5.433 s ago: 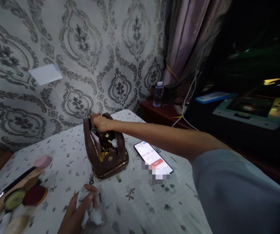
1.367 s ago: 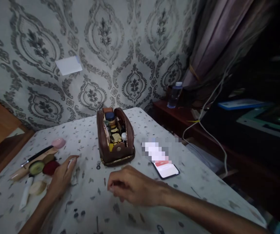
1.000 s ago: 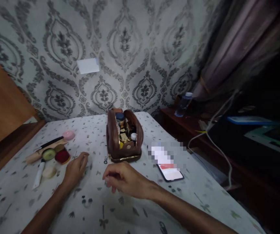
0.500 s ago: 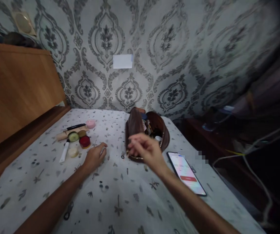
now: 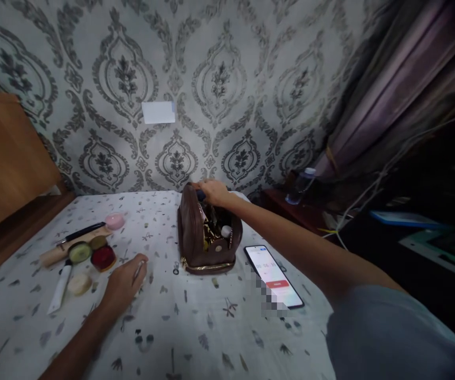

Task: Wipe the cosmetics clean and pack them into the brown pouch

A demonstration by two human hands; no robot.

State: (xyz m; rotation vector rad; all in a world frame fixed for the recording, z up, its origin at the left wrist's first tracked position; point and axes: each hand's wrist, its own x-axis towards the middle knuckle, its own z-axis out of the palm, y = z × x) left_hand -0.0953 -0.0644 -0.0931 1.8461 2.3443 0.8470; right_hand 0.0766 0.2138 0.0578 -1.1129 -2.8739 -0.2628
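Note:
My right hand [image 5: 215, 193] reaches across to the far top edge of a brown zippered makeup bag [image 5: 191, 227]; its fingers are closed there, partly hidden. The bag stands gaping open, with a white round-capped item [image 5: 226, 231] and shiny gold bits inside. On the cloth to the left, my left hand [image 5: 123, 282] rests on its side with fingers curled, and something small and pale shows between them, too unclear to name. Nearest to it are a red round jar [image 5: 103, 257], a cream-coloured round jar [image 5: 79, 284] and a white tube with a black cap [image 5: 59, 289].
A green-topped round container [image 5: 79, 252], a beige tube [image 5: 55, 255], a black pen-like stick [image 5: 80, 233] and a pink round item [image 5: 115, 220] lie at left. Right of the bag is a lit phone [image 5: 277, 277]. Farther right stands a clear bottle [image 5: 301, 186] near loose cables.
My right hand has moved from the bag's near side to its far top edge. The bag's spread right side has drawn inward. The view has swung right.

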